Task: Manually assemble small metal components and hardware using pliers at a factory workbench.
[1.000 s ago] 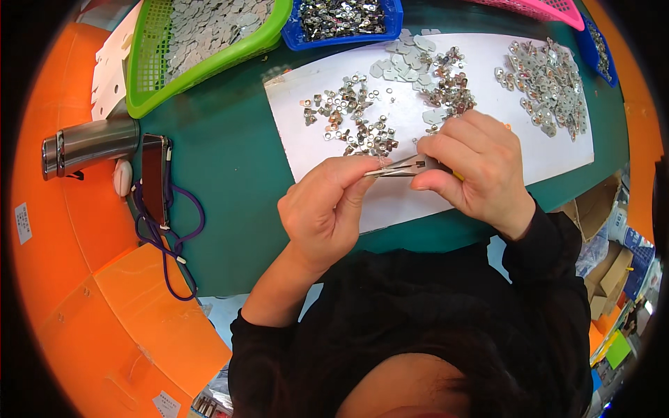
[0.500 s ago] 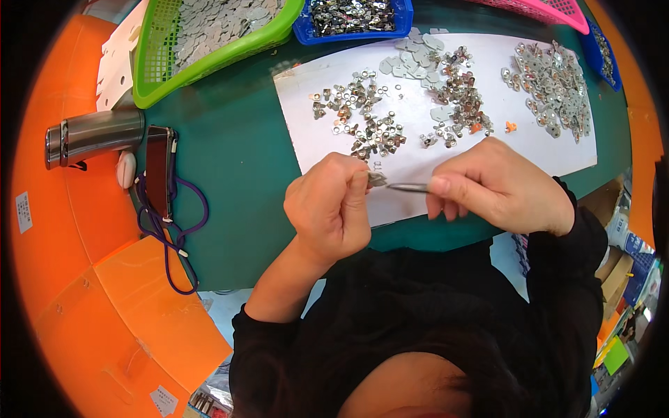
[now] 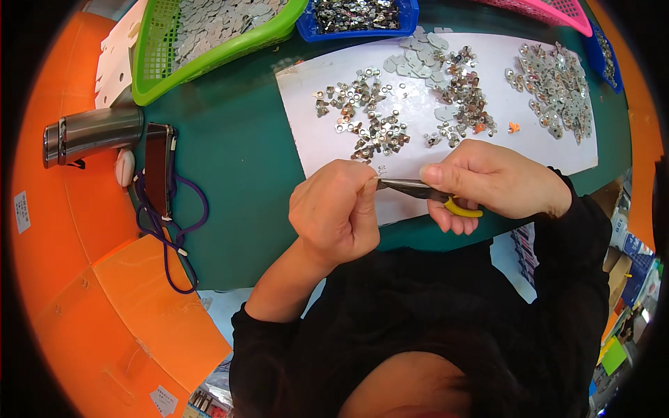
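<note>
My left hand (image 3: 336,209) is closed in a pinch, thumb against bent forefinger. The small metal piece it holds is almost wholly hidden by the fingertips now; a moment ago its grey edge stuck out. My right hand (image 3: 491,177) grips a pair of needle-nose pliers (image 3: 411,187) with dark jaws and a yellow handle. The narrow tip of the pliers points left and meets the fingertips of my left hand. Just beyond both hands, small shiny metal parts (image 3: 380,134) lie loose on a white sheet (image 3: 300,104).
More metal parts (image 3: 463,97), flat grey plates (image 3: 418,59) and joined pieces (image 3: 554,87) lie in heaps. Behind stand a green basket (image 3: 209,70), a blue bin (image 3: 362,33) and a pink basket (image 3: 550,12). At left are a steel flask (image 3: 97,136) and a phone (image 3: 159,171) with a purple cord.
The pliers have turned, so their jaws and yellow handle now show, and their tip has come up to my left fingertips. My left hand has shifted slightly right and nearer.
</note>
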### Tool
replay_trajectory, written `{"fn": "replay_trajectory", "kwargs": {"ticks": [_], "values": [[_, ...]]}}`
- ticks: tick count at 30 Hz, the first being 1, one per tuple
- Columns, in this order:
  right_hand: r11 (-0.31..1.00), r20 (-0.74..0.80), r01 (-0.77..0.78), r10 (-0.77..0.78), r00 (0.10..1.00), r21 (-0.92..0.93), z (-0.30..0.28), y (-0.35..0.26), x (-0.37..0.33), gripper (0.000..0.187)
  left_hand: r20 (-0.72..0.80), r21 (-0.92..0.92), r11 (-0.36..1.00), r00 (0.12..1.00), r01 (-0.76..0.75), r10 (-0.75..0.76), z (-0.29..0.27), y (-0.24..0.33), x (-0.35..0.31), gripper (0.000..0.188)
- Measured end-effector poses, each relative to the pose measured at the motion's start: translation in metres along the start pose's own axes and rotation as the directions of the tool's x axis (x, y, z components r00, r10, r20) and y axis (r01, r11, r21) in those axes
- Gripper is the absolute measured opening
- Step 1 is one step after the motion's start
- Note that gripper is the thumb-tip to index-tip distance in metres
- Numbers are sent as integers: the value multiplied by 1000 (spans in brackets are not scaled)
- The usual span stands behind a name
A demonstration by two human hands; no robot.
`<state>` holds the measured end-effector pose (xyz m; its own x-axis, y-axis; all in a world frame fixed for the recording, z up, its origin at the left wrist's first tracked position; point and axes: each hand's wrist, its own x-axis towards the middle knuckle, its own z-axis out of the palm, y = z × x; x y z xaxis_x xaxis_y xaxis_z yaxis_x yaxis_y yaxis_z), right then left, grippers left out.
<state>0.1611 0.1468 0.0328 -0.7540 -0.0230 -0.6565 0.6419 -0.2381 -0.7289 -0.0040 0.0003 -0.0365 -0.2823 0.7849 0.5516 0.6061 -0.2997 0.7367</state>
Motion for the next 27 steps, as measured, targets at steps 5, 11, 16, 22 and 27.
{"fn": "replay_trajectory", "kwargs": {"ticks": [5, 11, 16, 22, 27], "values": [[998, -1, 1, -1, 1000, -61, -1, 7, 4, 57, 27, 25, 999, 999, 26, -26, -2, 4, 0, 11], [622, -297, 110, -512, 806, -775, 29, 18, 3, 33, 22, -28, 970, 970, 241, -240, 2, 9, 0, 10], [561, -409, 18, -625, 665, -828, 34, 23, 2, 25, 37, -3, 991, 990, 136, -136, 3, -3, 5, 10], [427, -250, 5, -539, 804, -904, 6, -6, -28, 24, 179, -39, 988, 973, 153, -143, -3, 0, 8, 9], [253, -200, -59, -583, 787, -966, 3, -14, -27, 27, 220, -69, 984, 965, 165, -146, -2, 1, 10, 8]]}}
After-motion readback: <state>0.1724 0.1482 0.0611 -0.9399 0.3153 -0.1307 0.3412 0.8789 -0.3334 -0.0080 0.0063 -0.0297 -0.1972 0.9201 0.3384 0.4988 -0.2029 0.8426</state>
